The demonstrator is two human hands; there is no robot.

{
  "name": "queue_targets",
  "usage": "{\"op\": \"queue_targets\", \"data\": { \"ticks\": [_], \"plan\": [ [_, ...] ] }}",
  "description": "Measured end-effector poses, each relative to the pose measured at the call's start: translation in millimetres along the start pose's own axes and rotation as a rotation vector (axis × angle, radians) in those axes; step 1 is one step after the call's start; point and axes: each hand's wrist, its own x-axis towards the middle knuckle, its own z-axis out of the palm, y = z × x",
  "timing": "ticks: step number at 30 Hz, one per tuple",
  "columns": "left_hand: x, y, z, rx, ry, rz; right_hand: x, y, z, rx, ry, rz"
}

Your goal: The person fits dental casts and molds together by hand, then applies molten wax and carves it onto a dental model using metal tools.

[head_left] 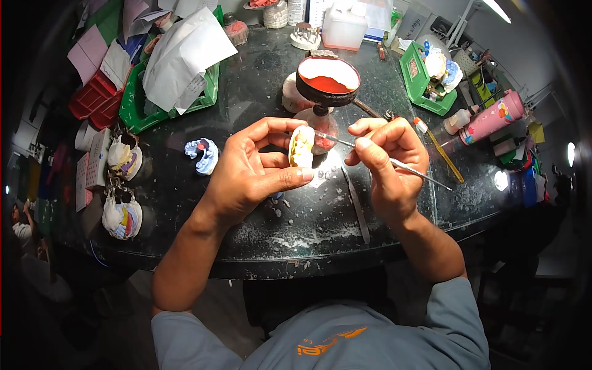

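Pinching cast (301,148) and slim tool (410,170) respectively, left hand (243,169) and right hand (396,182) hover over a powder-specked, cluttered black bench (283,240).

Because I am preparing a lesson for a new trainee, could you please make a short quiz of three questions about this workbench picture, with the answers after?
1. Choose one: what does the right hand hold?
a) the pink bottle
b) a slim metal tool
c) a sheet of paper
2. True or false: the blue horseshoe-shaped piece rests on the bench.
3. In your own words: toward what does the tip of the tool point?

Key:
1. b
2. True
3. The pale dental model, held in the left hand.
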Motion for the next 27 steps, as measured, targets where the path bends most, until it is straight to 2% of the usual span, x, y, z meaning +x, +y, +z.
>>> {"op": "queue_targets", "data": {
  "ticks": [3,17,27],
  "plan": [
    [0.3,-1.1,-0.6,-0.003,-0.002,-0.005,5.2,4.8,-6.6,-0.263,-0.138,-0.265],
    [0.4,0.0,0.6,0.016,-0.003,-0.018,1.9,2.7,-3.6,-0.249,-0.125,-0.167],
    [0.6,-0.9,0.2,0.024,-0.004,-0.012,2.3,3.4,-3.6,-0.231,-0.126,-0.173]
  ]
}}
